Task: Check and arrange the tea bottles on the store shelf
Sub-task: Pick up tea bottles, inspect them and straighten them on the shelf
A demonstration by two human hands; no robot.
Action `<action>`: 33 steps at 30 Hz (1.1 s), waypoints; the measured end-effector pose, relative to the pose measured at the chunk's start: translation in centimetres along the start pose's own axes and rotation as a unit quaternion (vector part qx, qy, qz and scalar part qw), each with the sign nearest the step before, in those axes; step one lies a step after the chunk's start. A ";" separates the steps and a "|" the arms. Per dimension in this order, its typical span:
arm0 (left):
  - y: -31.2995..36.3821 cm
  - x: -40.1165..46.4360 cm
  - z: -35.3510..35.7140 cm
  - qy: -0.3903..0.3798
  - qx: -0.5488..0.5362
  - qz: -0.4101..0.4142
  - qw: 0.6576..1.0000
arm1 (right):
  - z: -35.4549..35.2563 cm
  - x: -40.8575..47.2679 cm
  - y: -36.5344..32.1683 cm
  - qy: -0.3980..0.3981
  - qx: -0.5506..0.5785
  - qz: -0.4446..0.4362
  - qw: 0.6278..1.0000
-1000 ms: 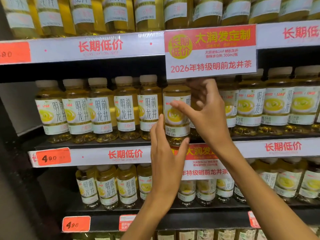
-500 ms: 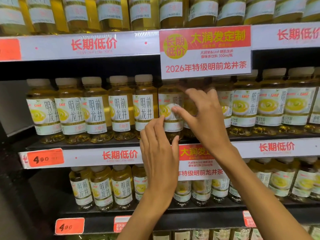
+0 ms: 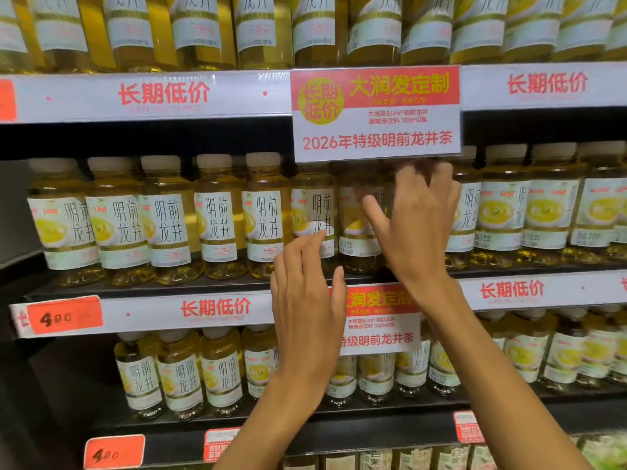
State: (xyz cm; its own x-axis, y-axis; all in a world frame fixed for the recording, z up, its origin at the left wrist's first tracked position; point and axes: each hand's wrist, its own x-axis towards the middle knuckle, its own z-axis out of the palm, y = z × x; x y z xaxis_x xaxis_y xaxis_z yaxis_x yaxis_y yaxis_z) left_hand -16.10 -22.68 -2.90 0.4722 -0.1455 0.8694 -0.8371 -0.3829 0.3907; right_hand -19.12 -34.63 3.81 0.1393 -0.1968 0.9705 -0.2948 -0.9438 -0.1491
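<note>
Two hands work the middle shelf: your right hand wraps a tea bottle under the promo sign, seemingly turning its label forward, while your left hand hovers spread, touching nothing.

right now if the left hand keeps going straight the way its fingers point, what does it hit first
Probably the tea bottle just above the left hand: its fingertips already overlap the lower label, though contact is unclear.

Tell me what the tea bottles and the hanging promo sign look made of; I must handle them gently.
Tea bottles: seemingly clear glossy plastic; the yellow tea shows through, with matte pale caps and wrapped labels. Promo sign: likely printed paper in a shiny clear sleeve, judging by the glare.
</note>
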 end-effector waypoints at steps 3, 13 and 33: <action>0.8 0.1 0.3 -0.029 -0.015 0.008 0.999 | 0.2 0.2 0.2 -0.047 -0.074 -0.036 0.995; 1.3 -0.2 0.8 -0.083 -0.052 0.005 0.995 | -0.2 0.4 0.7 -0.034 0.066 0.003 0.997; 3.0 -3.0 -0.5 -0.118 -0.330 -0.079 0.933 | -6.3 -2.1 0.2 -0.103 0.498 0.186 0.841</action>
State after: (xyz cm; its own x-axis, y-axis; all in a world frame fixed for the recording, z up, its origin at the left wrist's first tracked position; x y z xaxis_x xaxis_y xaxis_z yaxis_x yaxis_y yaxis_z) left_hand -20.15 -22.91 -4.19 0.5871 -0.3622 0.7240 -0.7021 0.2174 0.6781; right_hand -25.46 -32.69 2.96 0.4029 -0.4732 0.7834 0.5690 -0.5409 -0.6194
